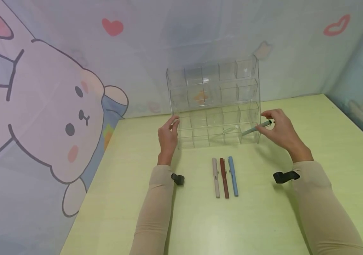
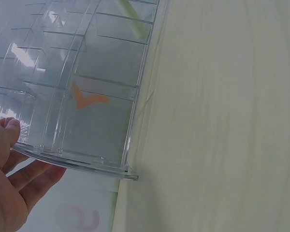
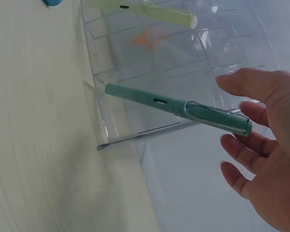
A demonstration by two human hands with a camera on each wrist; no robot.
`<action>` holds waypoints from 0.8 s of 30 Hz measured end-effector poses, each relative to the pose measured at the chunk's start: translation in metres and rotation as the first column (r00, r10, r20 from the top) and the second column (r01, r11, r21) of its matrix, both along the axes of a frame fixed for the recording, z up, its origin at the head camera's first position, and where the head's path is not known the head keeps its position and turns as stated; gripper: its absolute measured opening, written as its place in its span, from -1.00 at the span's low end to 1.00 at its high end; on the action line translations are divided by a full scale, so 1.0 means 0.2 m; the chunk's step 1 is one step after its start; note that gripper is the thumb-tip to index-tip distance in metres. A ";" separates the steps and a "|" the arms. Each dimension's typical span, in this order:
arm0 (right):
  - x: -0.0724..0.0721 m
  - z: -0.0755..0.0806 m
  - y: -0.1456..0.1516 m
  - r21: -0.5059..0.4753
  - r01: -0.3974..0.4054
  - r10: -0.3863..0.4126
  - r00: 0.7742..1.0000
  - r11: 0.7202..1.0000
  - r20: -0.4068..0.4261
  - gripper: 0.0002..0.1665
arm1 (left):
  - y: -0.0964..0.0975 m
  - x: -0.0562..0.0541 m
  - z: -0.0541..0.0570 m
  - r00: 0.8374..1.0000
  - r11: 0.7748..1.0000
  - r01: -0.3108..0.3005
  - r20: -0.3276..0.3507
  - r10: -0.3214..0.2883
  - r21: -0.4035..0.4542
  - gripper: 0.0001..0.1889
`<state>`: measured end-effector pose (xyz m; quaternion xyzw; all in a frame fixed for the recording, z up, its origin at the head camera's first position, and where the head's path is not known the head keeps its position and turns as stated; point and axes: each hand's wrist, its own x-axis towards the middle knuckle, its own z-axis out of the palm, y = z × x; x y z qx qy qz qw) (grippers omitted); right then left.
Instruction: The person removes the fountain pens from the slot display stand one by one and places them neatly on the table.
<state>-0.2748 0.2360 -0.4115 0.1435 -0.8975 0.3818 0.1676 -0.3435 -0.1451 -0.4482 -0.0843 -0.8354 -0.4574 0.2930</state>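
A: What does the left hand (image 1: 167,137) do at this moment?

B: It grasps the left side edge of the clear plastic rack (image 1: 214,118), with the thumb on the front and the other fingers behind. The rack stands upright on the pale yellow-green tabletop (image 1: 213,226) and has four rows of compartments.

A: And the right hand (image 1: 281,131)?

B: It is at the rack's right side, around the capped end of the slim green pen with a metal clip (image 3: 179,108). In the right wrist view its fingers look spread and relaxed, some of them touching the cap, and the thumb stands apart from the pen. So I would call this hand released.

A: Where exactly is this green pen?

B: It is tilted. Its lower end is at the rightmost compartment of the bottom row, and its cap points up to the right. I cannot tell how deep the lower end sits.

A: Are there other pens?

B: Yes. One pale yellow pen (image 3: 171,16) leans in the bottom row, to the left of the green one. In front of the rack, a greyish-pink pen (image 1: 215,179), a dark red-brown pen (image 1: 224,179) and a blue pen (image 1: 233,177) lie side by side, apart from each other.
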 end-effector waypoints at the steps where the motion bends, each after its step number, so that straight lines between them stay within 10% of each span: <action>1: 0.00 0.00 0.00 0.004 -0.002 0.002 1.000 1.000 0.000 -0.44 | 0.00 0.00 0.00 1.000 1.000 -0.002 0.001 0.002 0.000 -0.77; 12: -0.01 -0.03 0.01 0.013 -0.005 0.003 0.985 1.000 0.170 -0.41 | 0.01 0.01 0.01 1.000 1.000 -0.001 -0.008 0.001 0.012 -0.79; 24: -0.01 -0.05 -0.03 0.016 0.076 -0.077 0.990 0.997 0.118 -0.59 | 0.01 0.01 0.01 1.000 1.000 -0.004 0.011 0.004 0.001 -0.77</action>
